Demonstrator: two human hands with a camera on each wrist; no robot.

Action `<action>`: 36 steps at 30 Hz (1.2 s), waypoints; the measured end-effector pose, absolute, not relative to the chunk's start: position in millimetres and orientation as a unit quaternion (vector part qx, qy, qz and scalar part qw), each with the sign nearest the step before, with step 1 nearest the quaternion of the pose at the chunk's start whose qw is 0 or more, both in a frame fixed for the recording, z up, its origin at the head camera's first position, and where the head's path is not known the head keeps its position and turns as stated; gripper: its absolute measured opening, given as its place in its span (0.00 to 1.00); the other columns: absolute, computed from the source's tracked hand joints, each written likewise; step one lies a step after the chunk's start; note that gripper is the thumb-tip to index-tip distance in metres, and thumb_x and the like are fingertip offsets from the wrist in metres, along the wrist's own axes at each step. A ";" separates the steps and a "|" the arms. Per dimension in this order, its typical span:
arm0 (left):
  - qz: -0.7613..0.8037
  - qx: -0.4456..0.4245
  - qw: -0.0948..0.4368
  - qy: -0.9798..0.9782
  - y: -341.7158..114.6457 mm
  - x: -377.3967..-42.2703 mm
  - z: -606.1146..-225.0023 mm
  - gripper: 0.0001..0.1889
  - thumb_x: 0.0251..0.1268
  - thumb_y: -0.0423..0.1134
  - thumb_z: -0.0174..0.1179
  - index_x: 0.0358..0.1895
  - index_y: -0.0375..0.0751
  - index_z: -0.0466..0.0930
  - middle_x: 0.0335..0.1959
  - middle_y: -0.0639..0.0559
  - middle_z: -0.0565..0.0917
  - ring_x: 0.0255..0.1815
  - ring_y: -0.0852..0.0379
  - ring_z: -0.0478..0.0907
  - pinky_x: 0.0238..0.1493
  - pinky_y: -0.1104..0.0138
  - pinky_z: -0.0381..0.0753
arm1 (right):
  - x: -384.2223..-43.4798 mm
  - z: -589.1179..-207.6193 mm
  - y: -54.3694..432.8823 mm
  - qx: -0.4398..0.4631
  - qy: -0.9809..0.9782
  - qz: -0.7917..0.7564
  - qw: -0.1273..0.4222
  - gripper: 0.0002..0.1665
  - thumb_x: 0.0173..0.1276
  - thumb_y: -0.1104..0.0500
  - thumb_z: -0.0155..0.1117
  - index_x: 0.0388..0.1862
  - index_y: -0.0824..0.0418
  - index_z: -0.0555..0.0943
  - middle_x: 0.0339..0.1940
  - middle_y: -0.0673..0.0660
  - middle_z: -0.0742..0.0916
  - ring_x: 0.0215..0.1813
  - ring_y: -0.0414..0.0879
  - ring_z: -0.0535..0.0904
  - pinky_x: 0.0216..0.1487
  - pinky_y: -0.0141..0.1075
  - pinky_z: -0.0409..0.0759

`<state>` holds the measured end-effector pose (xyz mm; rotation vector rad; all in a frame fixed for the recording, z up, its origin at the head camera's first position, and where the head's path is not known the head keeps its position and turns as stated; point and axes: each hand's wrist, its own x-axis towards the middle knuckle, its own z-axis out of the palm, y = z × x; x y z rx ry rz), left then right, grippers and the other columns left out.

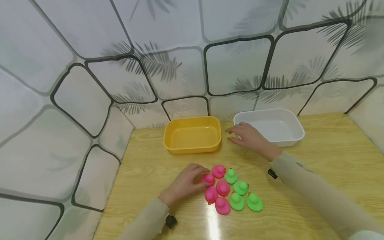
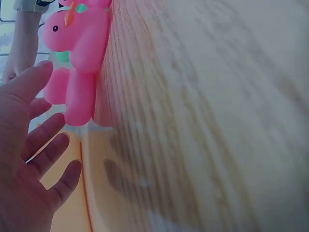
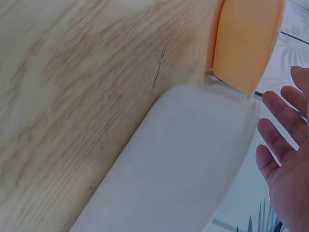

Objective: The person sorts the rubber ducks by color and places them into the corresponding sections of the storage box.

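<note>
My left hand (image 1: 185, 182) reaches in from the left side of a cluster of rubber ducks, with thumb and fingers spread around a pink rubber duck (image 1: 208, 180). In the left wrist view, the fingers are loosely bent, with the tips right beside pink rubber ducks (image 2: 79, 99). Several more pink ducks (image 1: 222, 205) sit close by, and several green rubber ducks (image 1: 241, 187) stand to their right. My right hand (image 1: 250, 137) hovers at the left end of a white bin (image 1: 292, 142), holding nothing, its thumb and fingers apart in the right wrist view.
A yellow bin (image 1: 192, 150) stands left of the white one, near the patterned wall covering (image 1: 183, 76) at the back. The wooden table (image 1: 330, 160) is shiny, with a light reflection in front of the ducks. Both sleeves carry small black devices at the wrists.
</note>
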<state>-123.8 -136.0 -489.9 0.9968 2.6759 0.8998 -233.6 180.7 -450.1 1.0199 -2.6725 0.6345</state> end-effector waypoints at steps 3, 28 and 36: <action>0.295 0.332 0.071 0.893 -134.2 -123.8 -491.0 0.22 0.71 0.54 0.68 0.63 0.52 0.83 0.56 0.58 0.82 0.59 0.59 0.75 0.64 0.60 0.78 | -236.0 -453.2 175.1 0.342 -0.912 0.204 0.103 0.18 0.72 0.56 0.71 0.55 0.65 0.87 0.50 0.60 0.91 0.47 0.58 0.80 0.53 0.53 0.77; 0.254 0.352 0.049 0.899 -130.2 -123.6 -486.5 0.17 0.73 0.49 0.66 0.60 0.50 0.85 0.50 0.59 0.84 0.52 0.61 0.75 0.57 0.66 0.79 | -238.7 -458.4 151.7 0.317 -0.926 0.187 0.087 0.23 0.72 0.47 0.71 0.57 0.61 0.87 0.52 0.58 0.91 0.54 0.58 0.79 0.55 0.54 0.75; 0.246 0.348 0.021 0.904 -136.8 -128.2 -477.2 0.17 0.73 0.47 0.67 0.59 0.46 0.85 0.51 0.56 0.84 0.54 0.57 0.77 0.60 0.61 0.80 | -239.9 -456.9 151.2 0.313 -0.927 0.189 0.087 0.24 0.71 0.47 0.72 0.57 0.61 0.87 0.52 0.58 0.91 0.54 0.58 0.78 0.55 0.53 0.75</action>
